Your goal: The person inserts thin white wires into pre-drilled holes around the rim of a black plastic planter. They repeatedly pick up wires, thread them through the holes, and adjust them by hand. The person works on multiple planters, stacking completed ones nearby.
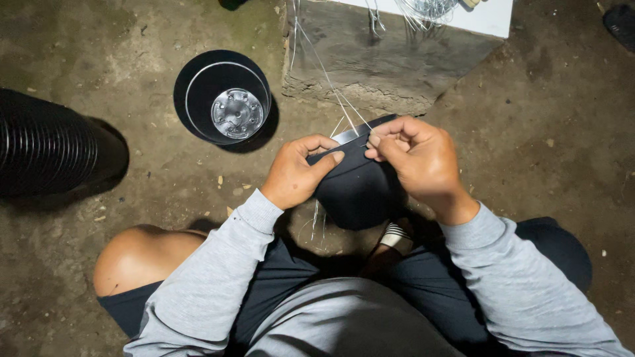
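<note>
Black plastic pot (357, 192) tilted on its side, thin white strands (331, 86) at its rim

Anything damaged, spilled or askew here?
Nothing spilled or clearly damaged. The left hand and right hand hold a black plastic pot tilted, threading thin wire at its rim. A second black pot stands upright on the dirt floor, beside a ribbed stack.

Bare, gritty dirt floor (165, 192) all around, lit harshly from above. Beyond the hands stands a rough concrete block (390, 59) with a white top (489, 16); scattered debris flecks the ground to their left.
</note>
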